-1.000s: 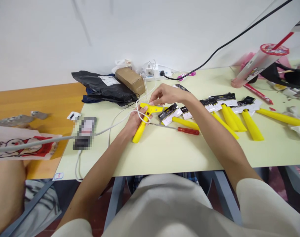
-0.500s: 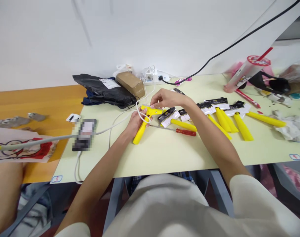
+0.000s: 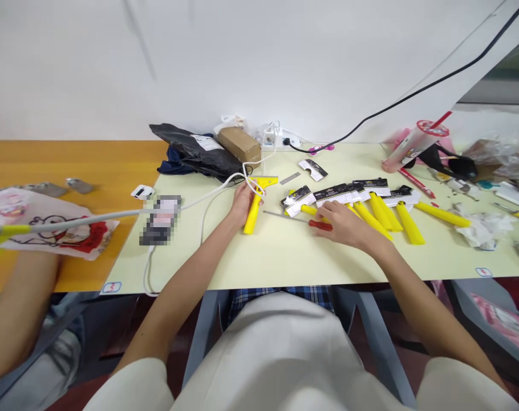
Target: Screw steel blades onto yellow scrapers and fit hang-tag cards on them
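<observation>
My left hand [image 3: 243, 204] is wrapped around a yellow scraper [image 3: 254, 212], its handle pointing down toward me and its wide head up. A white cable [image 3: 247, 168] loops in front of that hand. To the right, my right hand [image 3: 343, 222] has its fingers on the red handle of a screwdriver [image 3: 320, 225], which lies on the table with its shaft pointing left. A thin grey metal blade [image 3: 290, 178] lies flat beyond the scraper's head. Just past my right hand are several more yellow scrapers [image 3: 385, 211] with black-and-white card labels [image 3: 297, 201].
A loose card [image 3: 313, 169] lies near a power strip [image 3: 273, 137]. Behind the scraper are a black plastic bag [image 3: 197, 154] and a cardboard box [image 3: 240, 144]. A blurred phone [image 3: 161, 220] is at left, a tall cup [image 3: 416, 145] at right. Another person's arm [image 3: 32, 291] reaches in at far left.
My right hand has left the scraper's head and moved right and down onto the screwdriver handle. The grey blade now shows on the table. My left hand keeps hold of the scraper.
</observation>
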A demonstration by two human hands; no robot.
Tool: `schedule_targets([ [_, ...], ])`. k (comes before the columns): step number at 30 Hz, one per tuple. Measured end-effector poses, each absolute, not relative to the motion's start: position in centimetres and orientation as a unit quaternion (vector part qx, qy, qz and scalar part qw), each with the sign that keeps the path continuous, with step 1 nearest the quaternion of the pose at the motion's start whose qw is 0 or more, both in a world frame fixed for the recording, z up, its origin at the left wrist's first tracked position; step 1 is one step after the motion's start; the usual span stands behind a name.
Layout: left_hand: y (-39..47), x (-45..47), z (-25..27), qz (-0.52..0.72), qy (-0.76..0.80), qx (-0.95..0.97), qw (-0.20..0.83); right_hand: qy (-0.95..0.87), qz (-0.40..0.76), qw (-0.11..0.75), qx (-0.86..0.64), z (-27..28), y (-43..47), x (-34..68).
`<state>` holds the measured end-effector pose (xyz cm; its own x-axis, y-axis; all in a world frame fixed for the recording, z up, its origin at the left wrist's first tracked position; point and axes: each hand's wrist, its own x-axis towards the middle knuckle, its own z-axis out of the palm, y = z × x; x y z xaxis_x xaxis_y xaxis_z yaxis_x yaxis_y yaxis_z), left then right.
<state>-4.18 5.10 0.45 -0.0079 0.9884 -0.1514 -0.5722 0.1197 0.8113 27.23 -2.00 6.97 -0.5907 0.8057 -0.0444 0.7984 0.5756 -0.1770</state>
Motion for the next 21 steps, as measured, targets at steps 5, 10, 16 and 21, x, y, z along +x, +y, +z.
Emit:
schedule_targets([
  [5,4.7,-4.3,0.6,0.605,0.361,0.289,0.648,-0.890,0.032,0.009,-0.455,5.8,-4.4,28.4],
  [10,4.7,-4.7,0.5,0.615,0.349,0.289,0.646,-0.889,0.039,0.010,-0.456,6.8,-3.6,28.5],
  [16,5.4,-5.2,0.0,0.624,0.355,0.279,0.638,-0.876,0.105,0.019,-0.471,6.6,-3.6,26.8],
  [21,5.6,-5.3,0.1,0.627,0.358,0.273,0.636,-0.852,0.154,0.044,-0.498,4.7,-6.2,25.1],
])
